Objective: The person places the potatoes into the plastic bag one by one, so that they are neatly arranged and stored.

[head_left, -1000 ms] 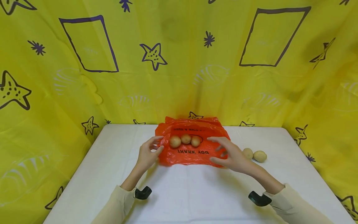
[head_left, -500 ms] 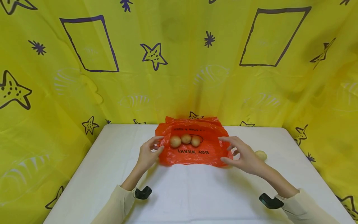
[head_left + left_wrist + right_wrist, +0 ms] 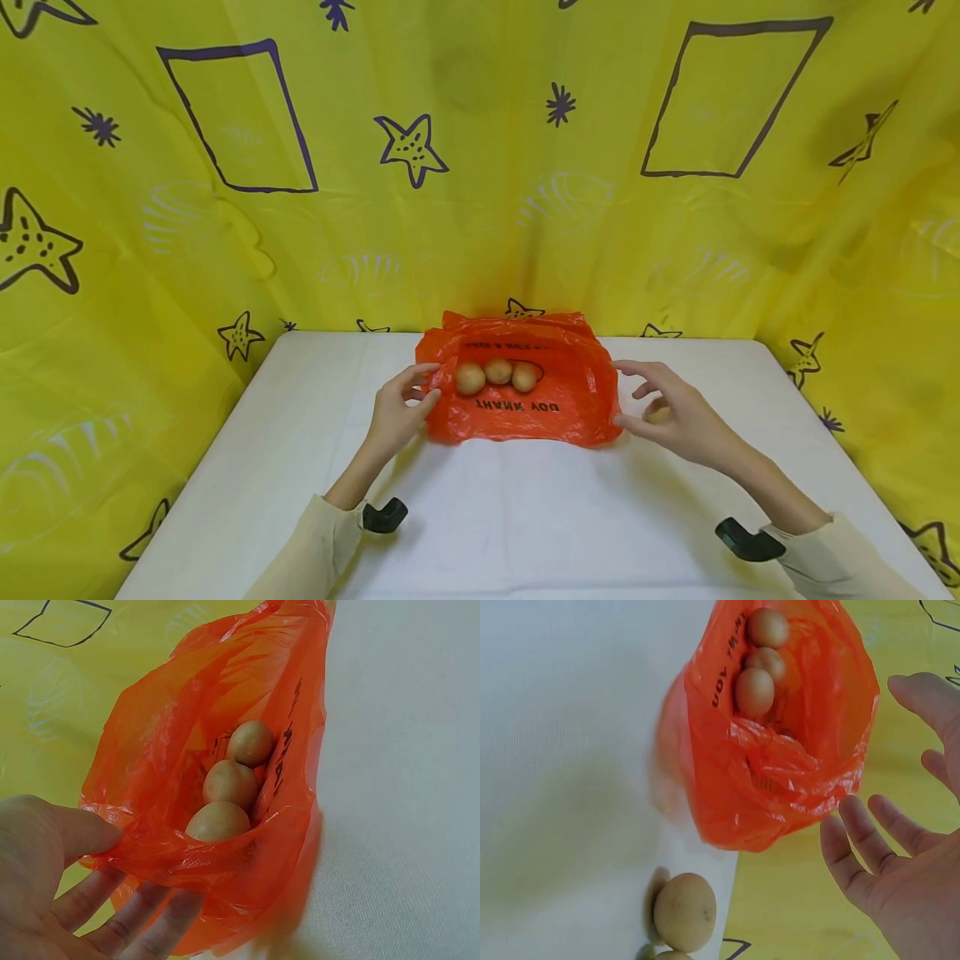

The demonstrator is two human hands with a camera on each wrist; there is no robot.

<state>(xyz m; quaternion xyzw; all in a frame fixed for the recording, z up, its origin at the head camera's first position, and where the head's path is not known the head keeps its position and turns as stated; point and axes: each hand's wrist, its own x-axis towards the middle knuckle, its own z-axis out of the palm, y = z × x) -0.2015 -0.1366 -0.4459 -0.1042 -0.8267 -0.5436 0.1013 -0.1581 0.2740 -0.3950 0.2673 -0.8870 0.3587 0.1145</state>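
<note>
Head view shows me a red bag [image 3: 517, 423] on the tabletop [image 3: 480, 517], three potatoes [image 3: 498, 371] inside, one edge pinched in the fingers of the left hand [image 3: 396, 412], presumably to prop it open. The right hand [image 3: 678, 425] holds its fingers apart beside it; only the right wrist view reveals two loose potatoes [image 3: 685, 911].

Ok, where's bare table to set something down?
Free: white table left of the left hand, and on the near side of the red bag. Crowded: right of the bag, with the right hand and two loose potatoes.
</note>
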